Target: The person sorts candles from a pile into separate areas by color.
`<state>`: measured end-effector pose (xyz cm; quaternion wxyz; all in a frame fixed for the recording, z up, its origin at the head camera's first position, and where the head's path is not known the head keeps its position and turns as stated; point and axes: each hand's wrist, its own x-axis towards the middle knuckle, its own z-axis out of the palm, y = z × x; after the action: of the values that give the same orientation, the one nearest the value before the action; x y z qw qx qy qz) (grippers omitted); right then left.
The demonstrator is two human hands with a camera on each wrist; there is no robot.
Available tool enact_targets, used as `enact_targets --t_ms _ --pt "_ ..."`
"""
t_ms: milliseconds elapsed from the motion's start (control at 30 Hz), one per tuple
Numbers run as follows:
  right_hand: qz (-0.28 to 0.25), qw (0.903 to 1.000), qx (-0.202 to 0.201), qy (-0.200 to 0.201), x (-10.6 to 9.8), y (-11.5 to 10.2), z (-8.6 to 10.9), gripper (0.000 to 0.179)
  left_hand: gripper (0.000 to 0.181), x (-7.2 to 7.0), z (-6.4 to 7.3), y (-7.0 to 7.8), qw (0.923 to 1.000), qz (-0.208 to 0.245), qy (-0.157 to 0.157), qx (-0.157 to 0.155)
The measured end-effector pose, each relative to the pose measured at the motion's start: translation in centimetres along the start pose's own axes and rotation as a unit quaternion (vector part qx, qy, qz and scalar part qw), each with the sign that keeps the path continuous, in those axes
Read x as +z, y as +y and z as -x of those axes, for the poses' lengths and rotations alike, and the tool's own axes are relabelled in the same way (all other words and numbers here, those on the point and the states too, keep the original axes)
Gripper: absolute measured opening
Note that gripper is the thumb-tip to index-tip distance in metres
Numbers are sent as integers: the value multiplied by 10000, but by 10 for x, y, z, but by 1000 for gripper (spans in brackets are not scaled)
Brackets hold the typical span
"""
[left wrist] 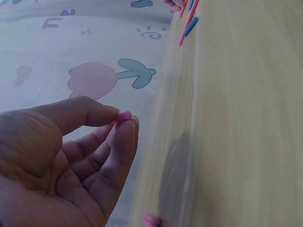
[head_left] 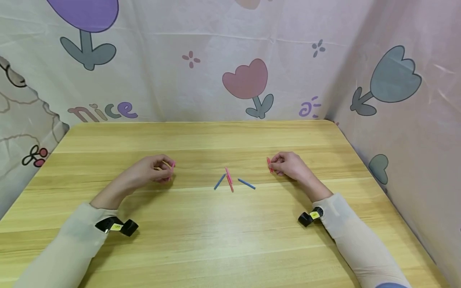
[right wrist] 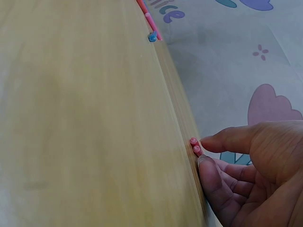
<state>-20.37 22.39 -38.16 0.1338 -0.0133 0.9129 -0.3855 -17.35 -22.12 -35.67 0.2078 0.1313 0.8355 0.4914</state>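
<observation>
My left hand (head_left: 157,169) is over the left part of the table, with thumb and a fingertip pinching a small pink stick (left wrist: 124,116). Below that hand, another pink piece (left wrist: 151,220) shows at the lower edge of the left wrist view. On the right, my right hand (head_left: 289,165) has thumb and forefinger on either side of two thin red-pink sticks (right wrist: 196,149) lying side by side. Between the hands lie a blue stick (head_left: 220,181), a pink stick (head_left: 228,174), a red stick (head_left: 230,185) and a second blue stick (head_left: 246,184).
The wooden table (head_left: 230,240) ends at a back edge against a printed cloth (head_left: 162,72) with flowers. More cloth hangs along both sides. Each sleeved wrist carries a small black camera (head_left: 129,227).
</observation>
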Motion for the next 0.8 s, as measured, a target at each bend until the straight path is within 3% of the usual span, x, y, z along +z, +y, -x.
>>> enact_targets --t_ms 500,800 --pt "-151 9997 -103 148 0 -3 3 24 28 -15 6 -11 9991 -235 350 -67" --pt "-84 9981 -518 329 3 -12 8 22 31 -22 6 -15 9981 -387 469 -61"
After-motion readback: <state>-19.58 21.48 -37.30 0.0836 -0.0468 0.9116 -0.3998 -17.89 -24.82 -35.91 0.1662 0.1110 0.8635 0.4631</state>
